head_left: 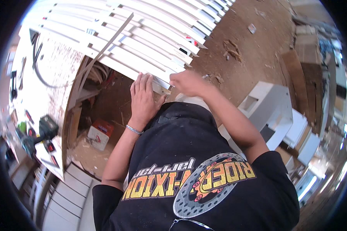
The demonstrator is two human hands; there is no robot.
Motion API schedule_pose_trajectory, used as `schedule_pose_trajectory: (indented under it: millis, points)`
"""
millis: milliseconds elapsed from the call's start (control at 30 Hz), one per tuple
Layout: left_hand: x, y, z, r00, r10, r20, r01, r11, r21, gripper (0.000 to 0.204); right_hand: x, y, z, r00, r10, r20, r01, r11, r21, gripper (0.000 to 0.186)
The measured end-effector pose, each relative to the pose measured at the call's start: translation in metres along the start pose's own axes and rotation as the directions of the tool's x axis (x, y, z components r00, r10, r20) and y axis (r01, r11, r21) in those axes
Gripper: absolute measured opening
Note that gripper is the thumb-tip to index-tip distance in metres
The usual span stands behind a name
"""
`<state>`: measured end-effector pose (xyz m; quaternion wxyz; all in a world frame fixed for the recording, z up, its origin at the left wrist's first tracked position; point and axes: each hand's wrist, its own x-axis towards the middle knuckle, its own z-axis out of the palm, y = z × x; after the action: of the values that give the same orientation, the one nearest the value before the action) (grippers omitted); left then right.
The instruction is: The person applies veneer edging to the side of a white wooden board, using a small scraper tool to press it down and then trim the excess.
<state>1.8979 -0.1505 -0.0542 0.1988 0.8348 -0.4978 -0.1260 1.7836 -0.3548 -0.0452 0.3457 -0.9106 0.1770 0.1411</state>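
Note:
A large white slatted panel (142,42) lies before me, its long strips parallel. My left hand (143,96) rests on the near strip, fingers stretched out over it and thumb spread at its near side. By the right end of that strip is my right hand (191,82), closed and slightly blurred, its fingertips at the strip's corner. Whatever it pinches is hidden. A short pale end piece (160,89) shows between the two hands. One loose narrow strip (115,36) lies crosswise over the panel.
Left, a worn white worktop (58,65) carries a cordless drill (36,134) and a dark cable (36,61). Underneath stands a red and white box (100,134). White cabinet parts (268,104) stand on the right; cardboard scraps (233,50) litter the brown floor.

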Motion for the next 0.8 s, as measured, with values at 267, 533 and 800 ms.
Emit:
schedule_pose_trajectory:
  millis: [267, 533, 800]
  points:
    - [0.007, 0.061, 0.010, 0.946, -0.319, 0.051, 0.301, 0.929, 0.215, 0.100, -0.034, 0.115, -0.095, 0.995, 0.054, -0.079, -0.047, 0.995, 0.088, 0.025]
    - [0.025, 0.084, 0.036, 0.885, -0.457, -0.086, 0.458, 0.824, 0.334, 0.103, -0.035, 0.150, -0.079, 0.982, -0.170, 0.087, 0.172, 0.985, -0.017, 0.025]
    - [0.029, 0.082, 0.037, 0.882, -0.450, -0.140, 0.471, 0.838, 0.276, 0.094, -0.017, 0.099, -0.070, 0.880, -0.417, 0.229, 0.433, 0.901, -0.021, 0.023]
